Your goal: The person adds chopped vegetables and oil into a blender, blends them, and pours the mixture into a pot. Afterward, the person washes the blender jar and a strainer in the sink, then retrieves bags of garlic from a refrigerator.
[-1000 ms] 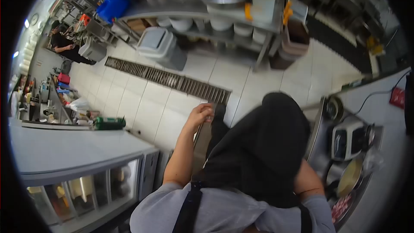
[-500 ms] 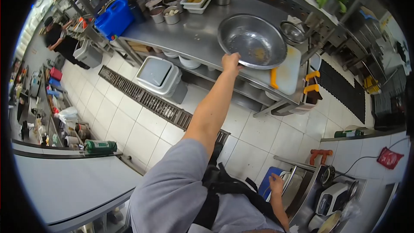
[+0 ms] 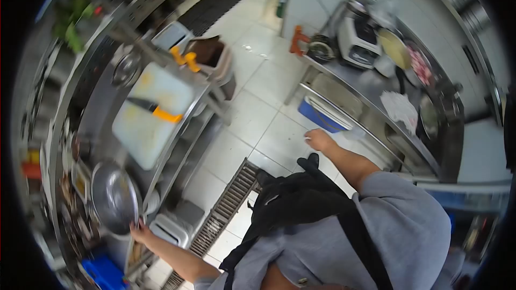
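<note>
My left hand (image 3: 141,231) grips the rim of a large metal bowl (image 3: 114,198) at the lower left. The bowl is at the steel table's front edge; whether it rests on the table or is held slightly above, I cannot tell. Further along the same table lies a white cutting board (image 3: 153,142) with yellow stains. A knife (image 3: 156,110) with a dark blade and orange handle lies across it. My right hand (image 3: 320,139) hangs over the floor, fingers loosely curled, nothing visible in it. A blue-sided container (image 3: 321,114) is nearest to it, under the right-hand counter.
Orange handles (image 3: 184,59) stick up beside a bin (image 3: 215,64) at the table's end. The right-hand counter carries a white appliance (image 3: 357,40), a yellowish pan (image 3: 394,48) and a plastic bag (image 3: 399,110). A floor drain grate (image 3: 226,204) runs between. A lidded bin (image 3: 166,231) stands below the table.
My view has swung to the right. My left hand has moved the metal bowl along the table away from the cutting board, so the knife's blade now shows. My right hand still hangs.
</note>
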`<state>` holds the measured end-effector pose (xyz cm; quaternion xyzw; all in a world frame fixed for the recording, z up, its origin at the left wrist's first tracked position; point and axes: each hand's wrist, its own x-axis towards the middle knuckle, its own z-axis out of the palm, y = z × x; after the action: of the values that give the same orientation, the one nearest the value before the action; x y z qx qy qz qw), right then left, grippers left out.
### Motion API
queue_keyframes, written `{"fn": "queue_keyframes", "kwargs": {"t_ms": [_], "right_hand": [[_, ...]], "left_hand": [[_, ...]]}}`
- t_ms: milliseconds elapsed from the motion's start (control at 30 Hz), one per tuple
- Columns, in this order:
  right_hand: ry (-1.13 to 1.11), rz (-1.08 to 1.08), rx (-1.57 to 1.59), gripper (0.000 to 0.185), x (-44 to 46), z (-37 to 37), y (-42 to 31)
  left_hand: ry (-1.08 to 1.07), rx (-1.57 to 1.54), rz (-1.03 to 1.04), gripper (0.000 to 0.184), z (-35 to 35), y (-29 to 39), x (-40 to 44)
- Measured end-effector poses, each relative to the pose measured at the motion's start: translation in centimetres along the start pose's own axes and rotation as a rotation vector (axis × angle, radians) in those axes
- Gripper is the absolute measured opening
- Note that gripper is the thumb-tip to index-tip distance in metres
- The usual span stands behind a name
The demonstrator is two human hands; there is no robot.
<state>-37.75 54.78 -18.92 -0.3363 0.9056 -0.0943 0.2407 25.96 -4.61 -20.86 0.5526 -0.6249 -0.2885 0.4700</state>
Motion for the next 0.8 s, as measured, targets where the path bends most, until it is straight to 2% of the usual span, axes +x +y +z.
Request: {"fn": "queue_keyframes", "kwargs": {"t_ms": [33,67,100,200,267,300,333,367,400,433,467,500,533,567,600,633,667,700,733,767,800], "right_hand": [[0.05,-0.047,0.027,0.028,-0.8,0.9,0.6],[0.064,-0.02,0.036,0.028,-2.2,0.7,0.5],[0.073,-0.004,0.078,0.028,-3.3,-0.6,0.3],[0.086,0.062,0.17,0.029,-6.5,0.1,1.9],[0.102,0.11,0.212,0.029,-9.2,1.2,5.3],[0.113,0.163,0.221,0.029,-11.1,1.5,6.8],[0.121,0.218,0.231,0.028,-13.3,2.1,8.1],[0.093,0.281,0.181,0.029,-15.6,3.4,9.7],[0.063,0.338,0.127,0.03,-17.8,4.7,11.3],[0.039,0.382,0.135,0.03,-20.2,6.1,12.5],[0.007,0.422,0.142,0.03,-22.7,7.6,13.4],[-0.016,0.419,0.168,0.031,-24.8,9.4,14.5],[-0.05,0.434,0.223,0.032,-26.6,11.0,15.4],[-0.131,0.476,0.241,0.032,-28.3,10.0,14.7],[-0.104,0.482,0.291,0.031,-29.3,11.1,15.5],[-0.079,0.498,0.343,0.031,-30.4,12.3,16.2],[-0.084,0.519,0.361,0.031,-31.1,13.2,17.3],[0.076,0.556,0.403,0.031,-31.1,13.7,18.9],[0.238,0.587,0.442,0.031,-30.7,13.2,20.2],[0.243,0.707,0.496,0.032,-29.6,12.3,22.6],[0.428,0.728,0.468,0.033,-28.9,10.4,24.9]], "left_hand": [[0.173,-0.49,-0.606,0.034,0.5,2.5,0.8],[0.367,-0.941,-0.848,0.032,1.0,5.0,0.9],[0.294,-0.942,-0.75,0.037,1.7,6.1,0.8],[0.326,-0.848,-0.606,0.036,5.4,10.7,-2.4],[0.48,-0.892,-0.603,0.037,8.8,12.6,-4.9],[0.379,-0.762,-0.468,0.037,11.4,11.9,-6.6],[0.122,-0.744,-0.423,0.036,13.8,10.7,-8.8],[0.086,-0.692,-0.538,0.03,18.1,13.3,-12.3],[-0.637,-1.108,-0.814,0.025,20.9,5.5,-11.6],[-0.53,-0.773,-0.768,0.021,25.4,12.1,-19.6],[-0.634,-0.477,-0.794,0.017,29.6,12.0,-24.4],[-0.742,-0.279,-0.741,0.021,31.7,20.1,-31.9],[-1.174,-0.032,-0.672,0.032,34.3,20.8,-35.1],[-1.421,0.286,-0.363,0.038,37.9,21.5,-39.0],[-1.538,0.367,0.538,0.042,41.0,20.3,-41.5],[-1.549,0.367,0.491,0.041,43.3,22.2,-44.9],[-1.631,0.295,0.137,0.042,43.4,29.1,-47.9],[-1.645,0.193,-0.027,0.043,45.4,29.5,-50.1],[-1.663,0.218,0.048,0.04,46.8,31.7,-51.5],[-1.672,0.233,0.056,0.04,47.7,33.8,-52.5],[-1.663,0.233,0.118,0.04,48.4,36.1,-53.7]]}}
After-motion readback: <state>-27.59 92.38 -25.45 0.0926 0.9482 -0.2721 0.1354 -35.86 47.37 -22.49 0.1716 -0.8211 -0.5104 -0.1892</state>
